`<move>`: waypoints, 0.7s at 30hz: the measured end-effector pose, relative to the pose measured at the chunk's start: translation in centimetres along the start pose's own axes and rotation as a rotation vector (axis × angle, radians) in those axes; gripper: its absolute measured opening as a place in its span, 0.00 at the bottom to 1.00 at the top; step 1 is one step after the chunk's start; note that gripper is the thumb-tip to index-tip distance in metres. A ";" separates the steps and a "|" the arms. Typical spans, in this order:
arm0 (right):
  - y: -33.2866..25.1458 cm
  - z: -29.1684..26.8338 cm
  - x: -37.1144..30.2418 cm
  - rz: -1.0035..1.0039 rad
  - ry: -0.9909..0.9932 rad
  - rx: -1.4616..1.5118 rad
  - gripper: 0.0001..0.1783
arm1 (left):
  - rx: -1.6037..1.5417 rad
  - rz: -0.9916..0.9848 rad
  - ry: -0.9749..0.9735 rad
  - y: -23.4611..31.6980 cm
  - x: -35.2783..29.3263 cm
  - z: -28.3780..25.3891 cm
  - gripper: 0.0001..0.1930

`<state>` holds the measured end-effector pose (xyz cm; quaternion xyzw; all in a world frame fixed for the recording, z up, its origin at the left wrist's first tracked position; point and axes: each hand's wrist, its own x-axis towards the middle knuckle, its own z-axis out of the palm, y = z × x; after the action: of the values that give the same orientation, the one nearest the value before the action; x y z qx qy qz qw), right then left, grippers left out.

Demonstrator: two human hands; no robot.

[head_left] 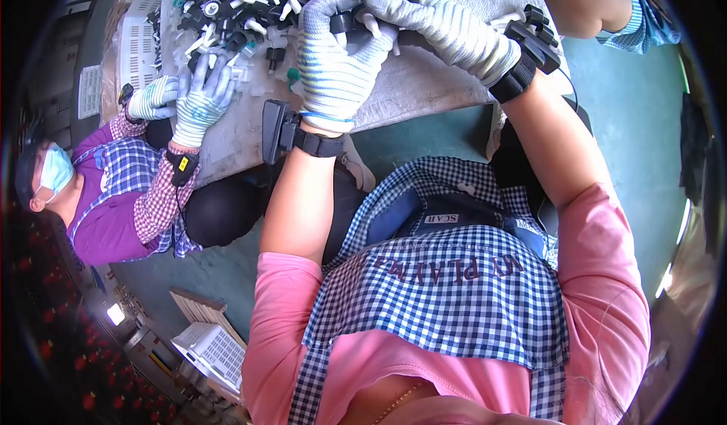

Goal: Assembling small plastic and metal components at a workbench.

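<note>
My left hand (341,69), in a striped knit glove, is closed at the far edge of the view. Against its palm lie a black cap with a white stem (342,24) and a white nozzle piece (371,24). My right hand (454,31), gloved alike, reaches across to it. Its fingertips are pressed together at the left fingers, and what they pinch is hidden. Beyond both hands spreads a heap of black and white pump parts (242,1), with clear and green pieces among them.
The pale covered worktable (416,84) runs under the heap. A co-worker (121,190) sits at left with gloved hands (198,103) at the heap's edge. Another person's arm (587,1) shows at upper right. White plastic crates (138,39) stand at upper left.
</note>
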<state>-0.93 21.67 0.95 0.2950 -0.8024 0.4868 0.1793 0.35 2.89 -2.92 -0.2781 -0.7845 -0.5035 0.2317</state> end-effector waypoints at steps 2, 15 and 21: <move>-1.2 -0.9 0.2 0.066 -0.063 -0.022 0.16 | 0.093 0.020 -0.025 0.1 0.0 0.0 0.29; 3.6 7.3 -1.5 0.473 0.168 1.333 0.20 | -0.396 -0.253 0.050 -0.8 1.1 0.6 0.40; 4.1 7.8 -1.3 0.557 0.145 1.209 0.21 | -0.293 -0.262 0.012 -1.8 1.5 0.2 0.40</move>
<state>-2.56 16.54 -6.19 0.0920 -0.4205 0.8974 -0.0966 -1.99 2.78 -3.22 -0.2013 -0.7308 -0.6400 0.1259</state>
